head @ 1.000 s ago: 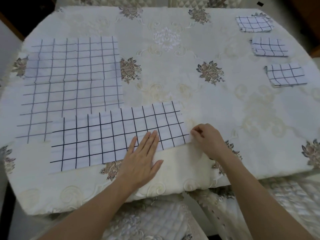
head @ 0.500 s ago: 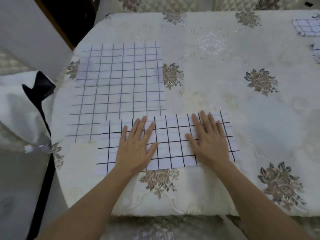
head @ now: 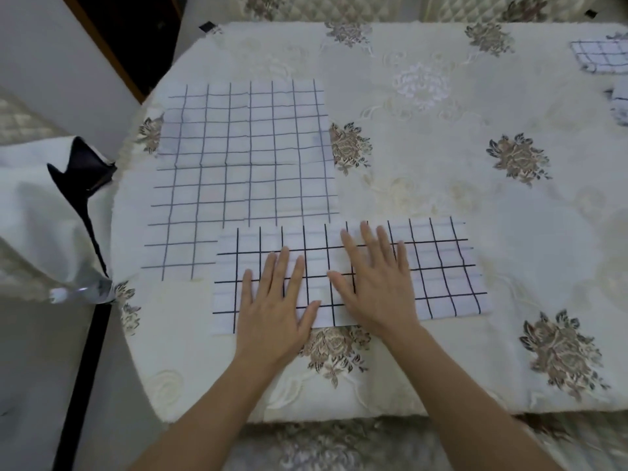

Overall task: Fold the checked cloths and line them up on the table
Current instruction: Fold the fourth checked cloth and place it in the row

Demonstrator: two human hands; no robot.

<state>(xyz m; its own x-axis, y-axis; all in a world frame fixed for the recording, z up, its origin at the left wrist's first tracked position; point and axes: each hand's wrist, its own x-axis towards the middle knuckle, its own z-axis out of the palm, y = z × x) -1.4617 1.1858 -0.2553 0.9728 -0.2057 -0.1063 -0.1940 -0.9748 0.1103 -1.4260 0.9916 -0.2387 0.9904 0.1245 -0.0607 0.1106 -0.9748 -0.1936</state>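
Head view, folding under way. A half-folded checked cloth [head: 441, 273], doubled into a long strip, lies along the near side of the cloth-covered table [head: 424, 185]. Its far left corner overlaps the near edge of a larger unfolded checked cloth [head: 244, 158] spread flat behind it. Both hands lie palm-down on the strip. The left hand [head: 275, 311] is left of the strip's centre with its heel over the near edge. The right hand [head: 377, 294] is just beside it at the middle, and the thumbs are close together. The fingers of both hands are straight and slightly spread; they grasp nothing and press flat on the fabric. This flat-palm posture most likely serves to smooth the doubled layers, set the crease and keep the strip from sliding on the table's embroidered cover. The right part of the strip is left uncovered, which would allow it to be brought across in a further fold. At the table's far right corner lie a farther folded cloth [head: 601, 57] and a nearer folded cloth [head: 620, 107], both small, checked and partly cut off by the frame edge. Judging from the task, they begin the line that the strip should join once reduced to like size. The unfolded cloth is presumably laid out ready as the following piece.
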